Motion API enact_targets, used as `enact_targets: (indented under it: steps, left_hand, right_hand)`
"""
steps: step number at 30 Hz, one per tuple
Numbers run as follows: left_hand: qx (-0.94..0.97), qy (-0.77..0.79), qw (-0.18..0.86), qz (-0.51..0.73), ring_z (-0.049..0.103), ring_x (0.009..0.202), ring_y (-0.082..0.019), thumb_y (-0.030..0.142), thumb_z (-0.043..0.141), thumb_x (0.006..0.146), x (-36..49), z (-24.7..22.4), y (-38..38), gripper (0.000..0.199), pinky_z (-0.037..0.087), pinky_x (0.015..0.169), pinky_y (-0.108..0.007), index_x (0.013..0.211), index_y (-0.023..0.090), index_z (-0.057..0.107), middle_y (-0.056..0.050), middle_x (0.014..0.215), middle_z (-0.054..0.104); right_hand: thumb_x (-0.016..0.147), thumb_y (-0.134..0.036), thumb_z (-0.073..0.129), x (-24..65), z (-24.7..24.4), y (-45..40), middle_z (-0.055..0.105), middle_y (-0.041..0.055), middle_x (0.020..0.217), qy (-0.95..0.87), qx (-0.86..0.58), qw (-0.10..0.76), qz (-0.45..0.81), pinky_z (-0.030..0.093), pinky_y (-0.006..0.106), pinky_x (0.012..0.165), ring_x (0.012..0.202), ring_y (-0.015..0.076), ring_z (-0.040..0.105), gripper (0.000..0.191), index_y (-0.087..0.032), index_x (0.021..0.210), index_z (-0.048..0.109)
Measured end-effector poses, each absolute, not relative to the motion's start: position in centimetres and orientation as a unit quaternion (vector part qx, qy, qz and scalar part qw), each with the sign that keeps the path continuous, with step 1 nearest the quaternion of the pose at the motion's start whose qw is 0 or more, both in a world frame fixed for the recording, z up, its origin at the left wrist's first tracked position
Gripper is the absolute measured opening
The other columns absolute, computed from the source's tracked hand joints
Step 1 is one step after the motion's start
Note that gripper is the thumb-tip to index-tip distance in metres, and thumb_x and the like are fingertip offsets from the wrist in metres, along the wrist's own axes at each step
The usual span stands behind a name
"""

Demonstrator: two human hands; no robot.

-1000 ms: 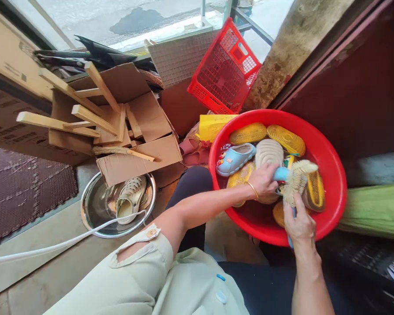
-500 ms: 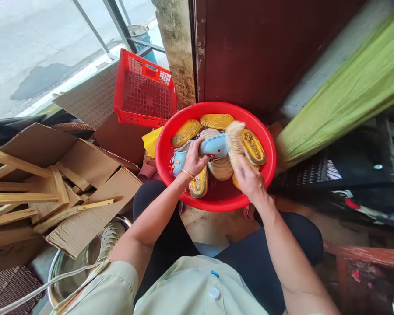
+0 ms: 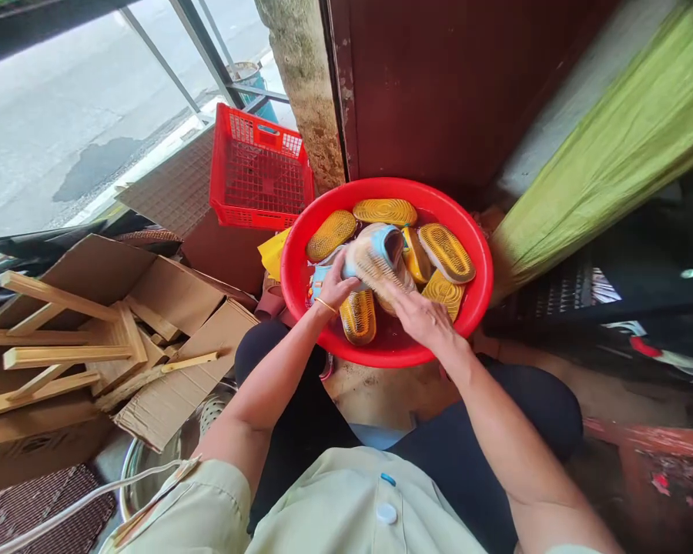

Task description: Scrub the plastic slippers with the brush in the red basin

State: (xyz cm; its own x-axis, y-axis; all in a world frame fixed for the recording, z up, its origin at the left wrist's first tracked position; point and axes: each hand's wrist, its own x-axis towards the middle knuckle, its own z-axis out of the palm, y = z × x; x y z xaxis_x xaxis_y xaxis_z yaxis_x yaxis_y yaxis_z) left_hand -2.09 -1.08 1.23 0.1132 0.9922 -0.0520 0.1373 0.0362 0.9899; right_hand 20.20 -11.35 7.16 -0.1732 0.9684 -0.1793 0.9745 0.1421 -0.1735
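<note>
A light blue clog (image 3: 387, 237) is gripped in my left hand (image 3: 336, 286) over a red basin (image 3: 390, 358). My right hand (image 3: 426, 317) holds a scrub brush (image 3: 374, 271) with pale bristles, laid across the clog and hiding part of it. Around them in the basin lie several shoes with yellow soles turned up, among them a yellow sole (image 3: 330, 235) at the left and another sole (image 3: 446, 254) at the right. A second blue shoe (image 3: 319, 278) sits beside my left hand, partly covered.
Behind the basin at left stands a red plastic crate (image 3: 264, 173). Flattened cardboard (image 3: 167, 400) and a wooden stool (image 3: 101, 342) lie at left, above a metal bowl (image 3: 132, 469). Green cloth (image 3: 600, 146) hangs at right, near a dark red door (image 3: 439, 92).
My right hand has swept the brush leftward and down over the clog. The clog has turned in my left hand, its opening now facing up and right. The view has shifted slightly.
</note>
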Motion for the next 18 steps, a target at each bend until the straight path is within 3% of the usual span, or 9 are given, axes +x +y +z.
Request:
enact_targets:
  steps: [2,5,10,14,18]
  left_hand:
    - [0.51,0.501,0.549,0.433,0.057,0.129,-0.028,0.019,0.07,0.061,-1.9,1.5,-1.3,0.081,0.051,0.108,-0.04,0.141,0.026,0.058,-0.004,0.138,0.063]
    - [0.384,0.515,0.634,0.431,0.067,0.107,-0.024,0.018,0.07,0.06,-1.6,2.1,-1.6,0.086,0.061,0.088,-0.039,0.144,0.029,0.054,-0.004,0.131,0.065]
    - [0.282,0.472,0.74,0.387,0.068,0.08,-0.017,0.016,0.068,0.06,-0.6,2.5,-1.9,0.088,0.063,0.069,-0.031,0.145,0.033,0.053,-0.001,0.112,0.071]
    - [0.2,0.472,0.749,0.421,0.068,0.075,-0.018,0.017,0.062,0.062,-0.6,2.7,-1.2,0.071,0.061,0.062,-0.027,0.133,0.02,0.061,-0.003,0.093,0.073]
    - [0.146,0.459,0.774,0.411,0.066,0.068,-0.017,0.029,0.06,0.071,-1.9,3.5,0.1,0.048,0.056,0.055,-0.023,0.115,0.011,0.067,-0.009,0.084,0.071]
  right_hand:
    - [0.11,-0.037,0.029,19.9,6.8,-10.9,0.074,0.0136,0.123,0.755,0.645,0.026,-0.116,0.054,0.035,0.083,0.097,0.0283,0.074,0.06,-0.035,0.169,0.019]
    - [0.11,-0.034,0.03,21.8,6.2,-9.6,0.076,0.0163,0.113,0.691,0.712,0.047,-0.116,0.055,0.036,0.08,0.093,0.0291,0.074,0.061,-0.027,0.169,0.021]
    - [0.11,-0.041,0.026,22.3,5.8,-9.6,0.076,0.0164,0.117,0.714,0.693,-0.008,-0.102,0.055,0.036,0.083,0.099,0.0297,0.073,0.061,-0.025,0.169,0.025]
    - [0.11,-0.04,0.027,21.3,5.1,-9.4,0.074,0.0141,0.121,0.751,0.649,0.006,-0.121,0.055,0.038,0.084,0.096,0.0302,0.074,0.058,-0.033,0.168,0.025]
    - [0.109,-0.037,0.028,23.9,4.3,-7.7,0.076,0.0152,0.118,0.695,0.709,-0.009,-0.124,0.054,0.04,0.088,0.103,0.0307,0.073,0.059,-0.025,0.168,0.028]
